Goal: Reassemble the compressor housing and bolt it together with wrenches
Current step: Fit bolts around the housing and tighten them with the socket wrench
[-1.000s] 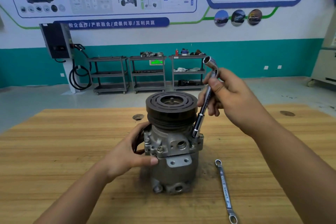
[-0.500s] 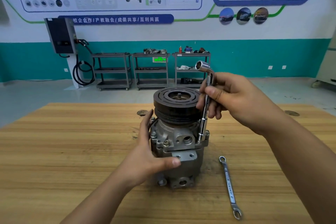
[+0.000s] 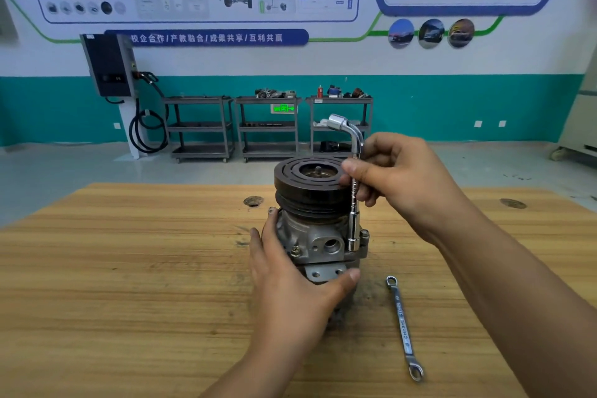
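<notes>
The compressor (image 3: 323, 237) stands upright near the middle of the table (image 3: 129, 268), pulley (image 3: 307, 186) on top. The left hand (image 3: 290, 287) wraps its body, thumb across the front bracket. The right hand (image 3: 400, 178) pinches the shaft of the L-wrench (image 3: 354, 203), which stands nearly upright with its socket over a flange bolt on the right. Whether the socket is fully seated is hard to tell.

To my mind, the shaft should stay in line with the bolt, with light downward pressure while spinning. The left hand should brace against twist. A spanner (image 3: 402, 326) lies apart on the right.
</notes>
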`<action>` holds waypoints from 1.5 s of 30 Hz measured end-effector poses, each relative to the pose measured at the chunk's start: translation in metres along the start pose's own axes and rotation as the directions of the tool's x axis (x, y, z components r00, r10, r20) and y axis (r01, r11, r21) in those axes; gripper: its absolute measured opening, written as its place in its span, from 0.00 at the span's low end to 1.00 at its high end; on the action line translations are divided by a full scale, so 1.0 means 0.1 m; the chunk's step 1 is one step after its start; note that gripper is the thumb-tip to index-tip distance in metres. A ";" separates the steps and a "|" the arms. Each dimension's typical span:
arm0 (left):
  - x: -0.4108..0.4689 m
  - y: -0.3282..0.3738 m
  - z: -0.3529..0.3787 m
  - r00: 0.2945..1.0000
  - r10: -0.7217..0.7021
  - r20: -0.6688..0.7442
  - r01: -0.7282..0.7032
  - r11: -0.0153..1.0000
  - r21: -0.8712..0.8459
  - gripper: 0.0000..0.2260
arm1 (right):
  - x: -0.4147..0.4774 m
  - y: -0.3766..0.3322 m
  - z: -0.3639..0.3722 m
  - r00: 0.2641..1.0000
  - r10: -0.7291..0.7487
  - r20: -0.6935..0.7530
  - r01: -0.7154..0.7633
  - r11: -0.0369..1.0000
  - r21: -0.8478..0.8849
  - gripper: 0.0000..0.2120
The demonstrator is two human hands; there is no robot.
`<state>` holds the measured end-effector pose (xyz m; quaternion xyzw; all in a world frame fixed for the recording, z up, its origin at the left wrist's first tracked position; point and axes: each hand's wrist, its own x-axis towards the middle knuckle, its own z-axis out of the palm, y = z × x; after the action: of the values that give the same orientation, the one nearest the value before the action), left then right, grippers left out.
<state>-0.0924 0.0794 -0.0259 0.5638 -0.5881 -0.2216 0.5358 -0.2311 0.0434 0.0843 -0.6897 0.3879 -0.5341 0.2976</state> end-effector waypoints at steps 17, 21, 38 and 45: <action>0.39 -0.23 -0.36 0.907 0.041 0.418 0.021 0.990 -0.142 0.37 | -0.01 -0.12 -0.23 1.000 -0.019 -0.004 0.019 1.000 -0.005 0.06; 0.50 -0.27 -0.42 0.868 0.067 0.492 0.037 0.979 -0.199 0.34 | -0.06 -0.06 -0.16 0.993 -0.051 0.107 0.053 0.999 -0.011 0.08; 0.55 -0.32 -0.44 0.837 0.071 0.543 0.061 0.974 -0.220 0.35 | 0.07 -0.09 -0.18 0.968 -0.033 0.248 0.040 0.999 -0.023 0.10; 0.58 -0.30 -0.47 0.813 0.060 0.579 0.095 0.968 -0.233 0.35 | 0.05 -0.13 -0.17 0.930 0.013 0.368 0.002 0.999 -0.042 0.10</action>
<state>-0.0263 0.0348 -0.0141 0.4022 -0.6853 -0.4606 0.3954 -0.2438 0.0461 0.1021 -0.7825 0.3382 -0.3863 0.3522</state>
